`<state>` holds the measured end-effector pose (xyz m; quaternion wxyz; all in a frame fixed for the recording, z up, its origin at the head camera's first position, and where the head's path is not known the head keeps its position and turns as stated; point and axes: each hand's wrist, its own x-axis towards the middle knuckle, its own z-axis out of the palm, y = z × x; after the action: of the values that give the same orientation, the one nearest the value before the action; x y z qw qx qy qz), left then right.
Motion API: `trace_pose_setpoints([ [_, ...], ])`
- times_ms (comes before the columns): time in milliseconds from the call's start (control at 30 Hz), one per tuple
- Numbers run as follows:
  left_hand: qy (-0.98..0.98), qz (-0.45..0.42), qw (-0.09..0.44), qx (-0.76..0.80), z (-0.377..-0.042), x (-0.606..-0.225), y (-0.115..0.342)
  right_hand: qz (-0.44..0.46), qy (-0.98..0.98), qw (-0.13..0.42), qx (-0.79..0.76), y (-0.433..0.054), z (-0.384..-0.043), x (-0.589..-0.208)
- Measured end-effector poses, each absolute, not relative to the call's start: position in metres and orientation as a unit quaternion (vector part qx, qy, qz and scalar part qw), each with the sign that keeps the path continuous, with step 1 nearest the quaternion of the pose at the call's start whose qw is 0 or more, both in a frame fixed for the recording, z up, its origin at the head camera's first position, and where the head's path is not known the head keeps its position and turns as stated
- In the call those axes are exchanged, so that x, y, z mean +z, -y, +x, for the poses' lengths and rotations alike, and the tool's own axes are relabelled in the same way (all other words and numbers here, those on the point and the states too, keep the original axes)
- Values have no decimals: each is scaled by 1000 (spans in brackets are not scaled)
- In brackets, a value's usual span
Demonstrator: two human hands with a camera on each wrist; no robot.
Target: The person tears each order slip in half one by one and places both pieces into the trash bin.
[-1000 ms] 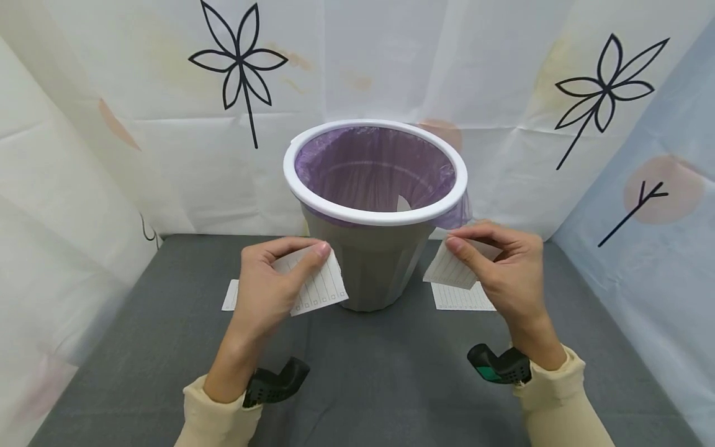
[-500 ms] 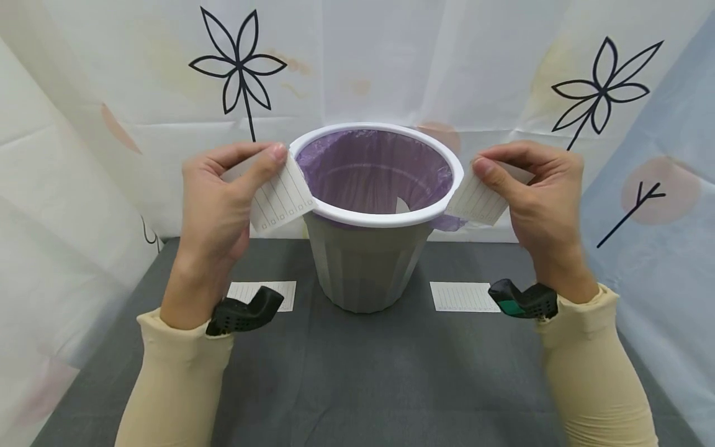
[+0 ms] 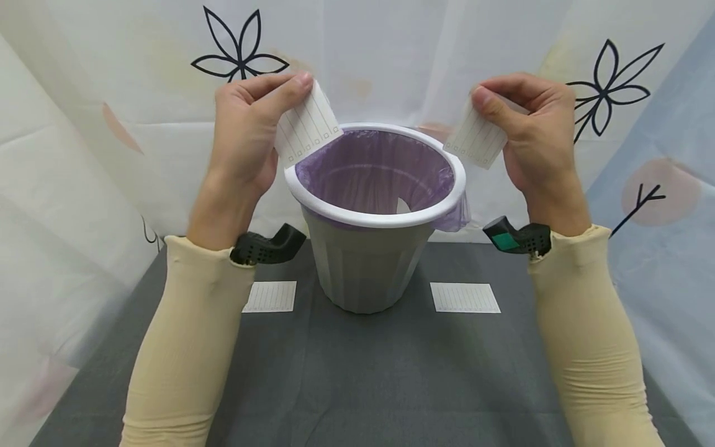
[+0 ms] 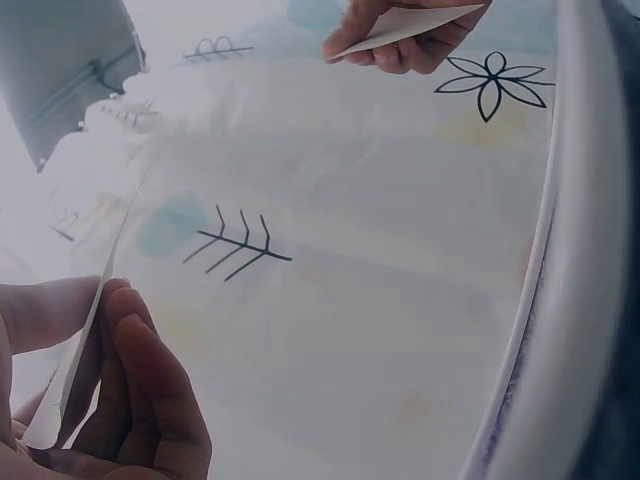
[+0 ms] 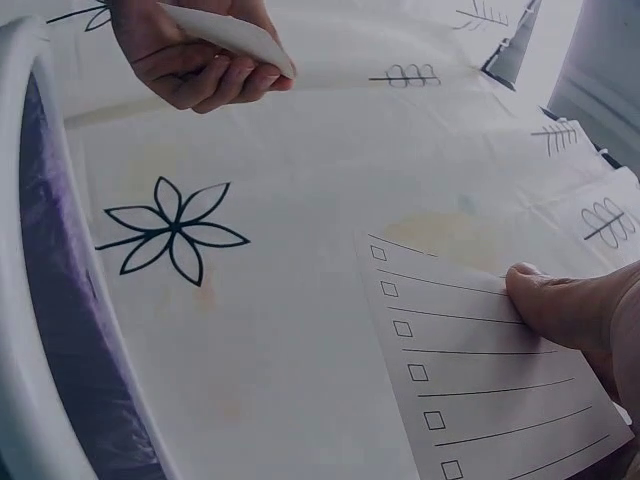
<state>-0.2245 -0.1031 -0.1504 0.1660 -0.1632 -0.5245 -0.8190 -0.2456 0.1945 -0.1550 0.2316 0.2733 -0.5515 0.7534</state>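
My left hand (image 3: 248, 127) pinches a lined piece of paper (image 3: 309, 127) between thumb and fingers, over the left side of the bin's rim. A second lined piece of paper (image 5: 470, 370), with small checkboxes down one edge, is pinched by my right hand (image 3: 533, 127) just above the rim's right side. Between and below the hands stands a grey trash bin (image 3: 363, 267) with a white rim and a purple liner (image 3: 374, 161). Inside it, a white scrap (image 3: 402, 205) shows against the liner.
On the dark grey tabletop (image 3: 363, 372), one lined paper (image 3: 270, 297) lies left of the bin and another lined paper (image 3: 465, 298) lies right of it. White patterned cloth (image 3: 385, 62) hangs behind and along both sides.
Both hands have risen from low in front of the bin to rim height and above, each carrying its paper. They spread apart, then the left came back inward. The bin stays put.
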Motion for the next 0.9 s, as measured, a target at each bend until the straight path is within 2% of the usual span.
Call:
trace_pose_setpoints([
  [367, 509, -131, 140, -839, -261, -135, 86, 236, 574, 211, 755, -173, -281, -141],
  [700, 512, -106, 113, -845, -289, -142, 77, 209, 608, 182, 744, -153, -306, -156],
  [900, 540, -108, 129, -825, -298, -147, 74, 205, 628, 174, 730, -150, -313, -163],
])
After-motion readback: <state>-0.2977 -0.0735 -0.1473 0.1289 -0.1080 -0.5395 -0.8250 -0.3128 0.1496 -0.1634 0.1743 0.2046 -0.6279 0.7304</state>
